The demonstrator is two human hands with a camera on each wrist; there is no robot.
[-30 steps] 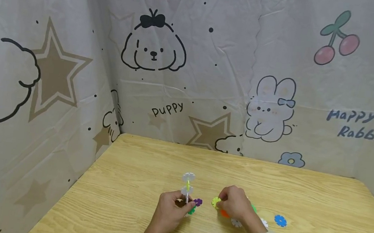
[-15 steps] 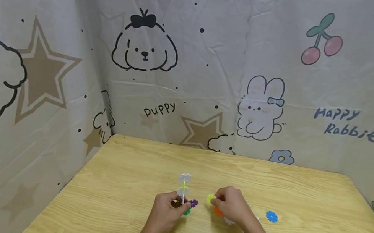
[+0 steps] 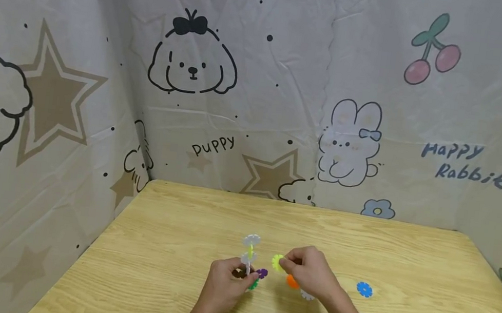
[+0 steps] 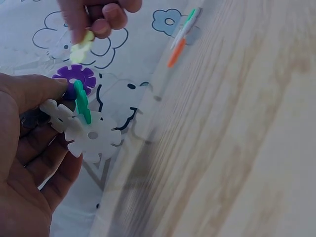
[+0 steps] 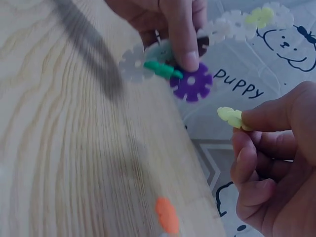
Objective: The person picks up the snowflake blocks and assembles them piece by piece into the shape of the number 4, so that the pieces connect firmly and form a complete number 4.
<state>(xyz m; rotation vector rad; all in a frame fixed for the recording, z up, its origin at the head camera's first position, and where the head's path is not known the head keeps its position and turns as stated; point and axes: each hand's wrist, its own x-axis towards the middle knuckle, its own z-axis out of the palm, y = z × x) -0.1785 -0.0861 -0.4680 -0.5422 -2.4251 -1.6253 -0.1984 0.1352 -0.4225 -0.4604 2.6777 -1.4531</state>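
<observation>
My left hand [image 3: 228, 284] grips a chain of joined notched plastic discs above the table. In the right wrist view its purple disc [image 5: 191, 81] sits under the thumb, with a green disc [image 5: 160, 69] slotted beside it. White discs and a yellow one run off the chain's far end; a white disc [image 4: 93, 136] shows near the palm in the left wrist view. Between thumb and index finger my right hand [image 3: 312, 272] pinches a loose yellow disc [image 5: 230, 117]. That yellow disc is apart from the chain, a short way right of the purple disc.
Under my right hand an orange disc [image 3: 293, 281] and a white disc [image 3: 307, 295] lie on the wooden table [image 3: 168, 229]. Farther right lies a blue disc [image 3: 364, 289]. A printed cloth [image 3: 251, 74] hangs behind the table.
My right hand has carried the yellow disc left, closer to the chain. The left hand keeps its hold with little movement. The head view has turned slightly right.
</observation>
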